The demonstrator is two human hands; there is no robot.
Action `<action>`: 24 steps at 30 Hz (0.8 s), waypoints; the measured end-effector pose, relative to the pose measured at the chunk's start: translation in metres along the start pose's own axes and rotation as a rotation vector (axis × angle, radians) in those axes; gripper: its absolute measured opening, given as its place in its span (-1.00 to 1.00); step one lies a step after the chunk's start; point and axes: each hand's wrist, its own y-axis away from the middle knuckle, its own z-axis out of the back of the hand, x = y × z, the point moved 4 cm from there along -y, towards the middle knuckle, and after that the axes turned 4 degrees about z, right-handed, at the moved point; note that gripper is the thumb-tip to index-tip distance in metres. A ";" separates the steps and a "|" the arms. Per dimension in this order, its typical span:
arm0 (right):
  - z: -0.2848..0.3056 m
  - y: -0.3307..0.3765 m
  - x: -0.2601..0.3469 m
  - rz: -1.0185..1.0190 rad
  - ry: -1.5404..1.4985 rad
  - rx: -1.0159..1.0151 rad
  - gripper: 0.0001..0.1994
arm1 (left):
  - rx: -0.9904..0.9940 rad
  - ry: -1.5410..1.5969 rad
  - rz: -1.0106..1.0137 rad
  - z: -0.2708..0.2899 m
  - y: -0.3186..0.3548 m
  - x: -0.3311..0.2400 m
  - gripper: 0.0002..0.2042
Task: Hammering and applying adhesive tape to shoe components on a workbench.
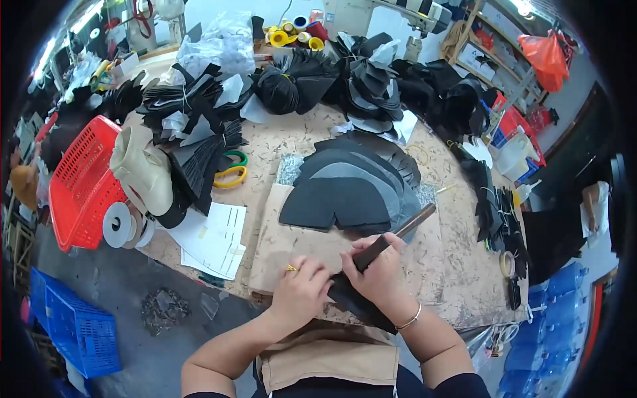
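My right hand is closed round a hammer-like tool with a brown wooden handle and a dark end; part of it is hidden by the fingers. Below that hand a black sheet piece hangs over the table's near edge. My left hand, with a yellow ring, has its fingers curled at the left edge of this piece, pinching it. Both hands are over the front of a tan board. Just beyond them lies a fanned stack of black, curved, notched pieces.
Bundles of black pieces line the table's back. At left are a beige boot, paper sheets, scissors with green and yellow handles and a red basket. A blue crate stands on the floor.
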 end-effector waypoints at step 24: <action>0.016 0.002 -0.020 -0.105 0.092 -0.106 -0.79 | 0.293 0.228 -0.256 -0.034 -0.043 0.008 -0.79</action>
